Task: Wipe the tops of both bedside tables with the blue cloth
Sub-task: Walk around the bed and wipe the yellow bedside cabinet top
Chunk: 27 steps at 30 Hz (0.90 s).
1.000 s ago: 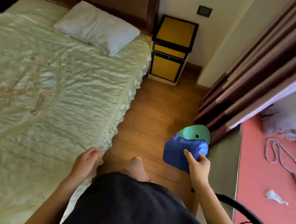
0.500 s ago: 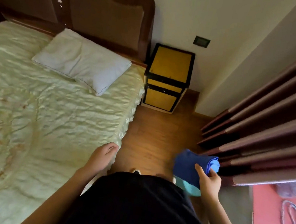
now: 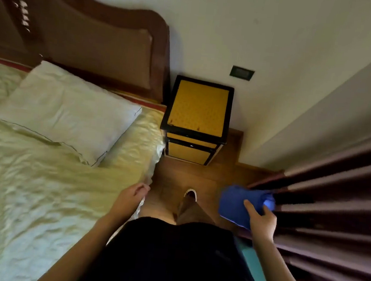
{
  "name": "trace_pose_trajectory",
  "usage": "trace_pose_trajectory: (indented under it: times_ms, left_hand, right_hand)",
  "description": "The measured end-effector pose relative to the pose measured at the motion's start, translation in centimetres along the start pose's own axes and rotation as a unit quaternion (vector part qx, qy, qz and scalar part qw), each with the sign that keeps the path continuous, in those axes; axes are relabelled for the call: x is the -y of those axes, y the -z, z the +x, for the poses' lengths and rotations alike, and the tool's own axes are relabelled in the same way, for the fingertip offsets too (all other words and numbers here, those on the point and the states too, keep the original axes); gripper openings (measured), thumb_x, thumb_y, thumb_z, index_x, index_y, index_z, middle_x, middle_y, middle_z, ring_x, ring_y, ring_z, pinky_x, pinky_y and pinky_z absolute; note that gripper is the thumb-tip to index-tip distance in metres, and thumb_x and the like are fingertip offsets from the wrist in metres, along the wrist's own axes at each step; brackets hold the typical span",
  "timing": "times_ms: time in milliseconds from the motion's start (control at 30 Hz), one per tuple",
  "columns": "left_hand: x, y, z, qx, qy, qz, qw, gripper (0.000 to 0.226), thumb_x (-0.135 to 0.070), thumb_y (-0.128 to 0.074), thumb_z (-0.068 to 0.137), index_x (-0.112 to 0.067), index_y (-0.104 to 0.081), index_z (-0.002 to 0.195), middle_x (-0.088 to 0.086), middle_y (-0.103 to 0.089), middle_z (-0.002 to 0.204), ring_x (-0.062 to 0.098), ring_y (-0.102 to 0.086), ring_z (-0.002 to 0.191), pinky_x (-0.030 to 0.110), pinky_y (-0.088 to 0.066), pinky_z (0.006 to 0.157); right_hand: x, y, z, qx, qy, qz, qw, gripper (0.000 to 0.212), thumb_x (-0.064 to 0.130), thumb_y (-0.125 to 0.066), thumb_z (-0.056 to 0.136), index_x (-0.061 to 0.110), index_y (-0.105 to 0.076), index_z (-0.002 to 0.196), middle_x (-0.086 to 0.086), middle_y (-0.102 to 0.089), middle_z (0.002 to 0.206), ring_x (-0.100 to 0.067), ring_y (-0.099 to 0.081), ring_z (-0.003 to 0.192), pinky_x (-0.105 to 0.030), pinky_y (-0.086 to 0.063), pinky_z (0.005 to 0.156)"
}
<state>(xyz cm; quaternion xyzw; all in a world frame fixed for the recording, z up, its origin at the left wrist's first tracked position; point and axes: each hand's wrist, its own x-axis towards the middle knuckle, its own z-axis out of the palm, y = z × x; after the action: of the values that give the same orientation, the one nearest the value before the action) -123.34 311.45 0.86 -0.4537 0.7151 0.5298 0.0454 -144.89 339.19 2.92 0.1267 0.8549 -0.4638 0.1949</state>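
right hand point(image 3: 260, 220) grips the blue cloth point(image 3: 239, 204); left hand point(image 3: 129, 197), seemingly loosely curled, holds nothing beside the bed point(image 3: 41, 171).

- A black garment point(image 3: 175, 259) covers the torso and fills the lower middle of the view; its cloth is plain, with no print, seam or button that can be made out
- Both arms are bare from where they come into view down to the wrist: no sleeve, no watch, no bracelet shows
- The left hand point(image 3: 130, 199) and the right hand point(image 3: 260, 222) wear no gloves and no rings that can be seen
- Below the garment's hem a bare leg point(image 3: 159, 202) shows
- One foot wears a shoe point(image 3: 190, 194) with a pale toe; its other details are too blurred to tell
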Motion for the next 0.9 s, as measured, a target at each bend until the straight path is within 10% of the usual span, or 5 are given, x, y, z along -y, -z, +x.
trace_pose_trajectory:
  times_ms: [500, 667, 767, 900]
  left_hand:
    - [-10.4, 5.5, 25.3, 0.001, -0.003, 0.055, 0.998, 0.031, -0.041, -0.043, 0.092, -0.018, -0.064, 0.097, 0.005, -0.068, 0.093, 0.028, -0.064, 0.092, 0.045, -0.048, 0.085]
    - [-9.1, 4.1, 36.5, 0.016, -0.023, 0.103, 0.994, 0.029, -0.023, -0.041, 0.101, -0.008, -0.062, 0.114, 0.004, -0.063, 0.106, 0.021, -0.058, 0.099, 0.024, -0.032, 0.074]
    - [-6.2, 2.3, 42.8, 0.014, -0.041, 0.114, 0.993, 0.028, -0.025, -0.042, 0.101, -0.011, -0.059, 0.119, 0.006, -0.063, 0.116, 0.023, -0.060, 0.105, 0.025, -0.037, 0.081]
    - [-2.7, -0.9, 47.0, 0.010, -0.012, 0.106, 0.994, 0.043, -0.031, -0.042, 0.101, -0.012, -0.042, 0.139, 0.012, -0.049, 0.132, 0.027, -0.058, 0.111, 0.030, -0.042, 0.088]
  right_hand:
    - [17.6, -19.3, 18.2, 0.074, 0.065, -0.063, 0.993, 0.020, 0.016, -0.066, 0.089, -0.001, -0.064, 0.100, -0.008, -0.064, 0.092, -0.020, -0.058, 0.083, -0.031, -0.041, 0.073]
    - [17.9, -29.4, 22.9, 0.135, 0.090, -0.007, 0.987, 0.021, 0.015, -0.066, 0.090, -0.005, -0.060, 0.089, -0.018, -0.063, 0.080, -0.020, -0.061, 0.071, -0.035, -0.050, 0.069]
    - [16.7, -35.3, 25.6, 0.170, 0.078, 0.023, 0.982, 0.013, 0.014, -0.066, 0.090, 0.008, -0.058, 0.081, -0.001, -0.059, 0.072, 0.000, -0.057, 0.058, -0.018, -0.047, 0.058]
    - [12.3, -40.0, 28.7, 0.134, 0.003, -0.019, 0.991, 0.011, 0.015, -0.067, 0.088, 0.006, -0.061, 0.091, 0.002, -0.064, 0.080, -0.013, -0.062, 0.074, -0.023, -0.044, 0.060]
